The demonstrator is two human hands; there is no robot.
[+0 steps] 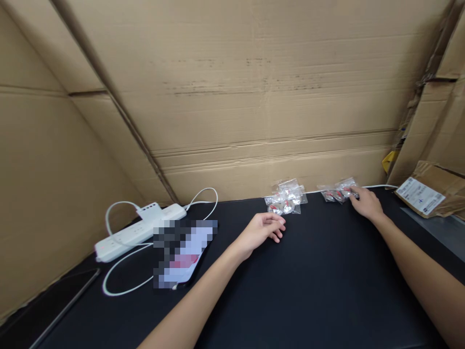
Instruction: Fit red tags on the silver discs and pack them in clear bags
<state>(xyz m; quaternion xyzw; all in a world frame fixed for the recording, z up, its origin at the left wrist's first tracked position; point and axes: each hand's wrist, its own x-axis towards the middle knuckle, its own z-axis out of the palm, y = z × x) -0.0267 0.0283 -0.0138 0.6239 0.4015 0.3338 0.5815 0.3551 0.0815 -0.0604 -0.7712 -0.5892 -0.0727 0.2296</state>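
Note:
My left hand (pixel 263 230) rests on the black table (pixel 312 281) with its fingers loosely curled and nothing in them, just short of a small heap of clear plastic bags with red and white parts (pixel 286 198). My right hand (pixel 366 202) reaches to the far edge of the table, and its fingertips touch a second heap of the same small clear bags (pixel 336 191). Whether those fingers grip a bag is not clear.
A white power strip (pixel 140 229) with a white cable (pixel 119 286) lies at the left, next to a phone (pixel 183 254). Cardboard walls (pixel 254 97) close off the back and left. A torn cardboard parcel with a label (pixel 425 194) lies at the right.

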